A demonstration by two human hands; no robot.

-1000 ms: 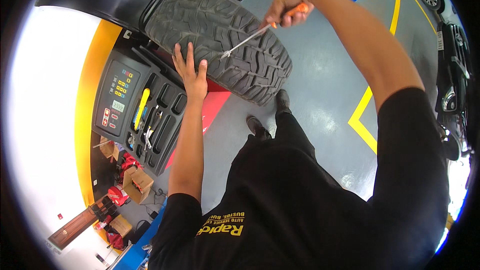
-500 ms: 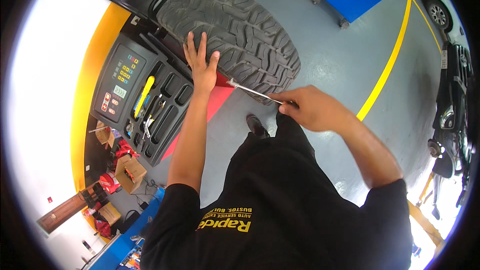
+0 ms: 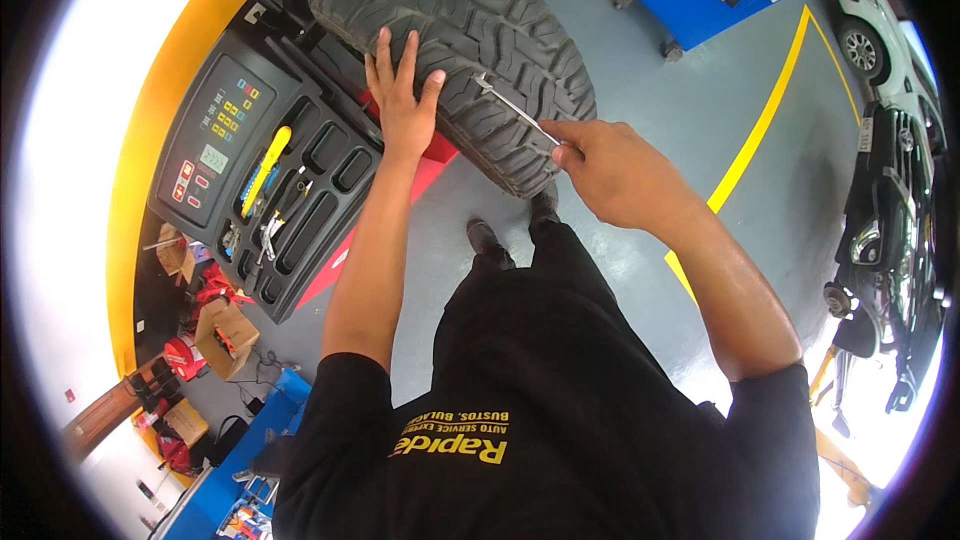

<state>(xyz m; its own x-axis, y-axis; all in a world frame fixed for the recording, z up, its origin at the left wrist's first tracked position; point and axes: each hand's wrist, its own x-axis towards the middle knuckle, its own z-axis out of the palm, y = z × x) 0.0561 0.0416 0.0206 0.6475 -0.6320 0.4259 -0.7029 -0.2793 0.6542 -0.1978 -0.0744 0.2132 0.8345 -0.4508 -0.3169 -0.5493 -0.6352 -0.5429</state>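
Observation:
A large black tire (image 3: 470,50) with chunky tread stands upright in front of me, beside a machine. My left hand (image 3: 405,105) lies on its near left edge, fingers stretched out and apart. Between the thumb and fingers of my right hand (image 3: 615,168) is a slim silver metal tool with a small forked head (image 3: 513,108). The tool's head is over the tread near the tire's front edge; I cannot tell whether it touches the rubber. The rest of the handle is hidden in my fist.
Left of the tire is the machine's dark tray (image 3: 310,210) with a button panel (image 3: 210,135), a yellow-handled tool (image 3: 266,170) and several small tools. An open cardboard box (image 3: 225,335) stands below it. A blue cart (image 3: 690,0) stands far right; parked cars (image 3: 890,230) line the right side.
My right hand has raised the silver tool from below the tire's front edge up over the tread. My left hand remains on the tire, and the view has shifted slightly.

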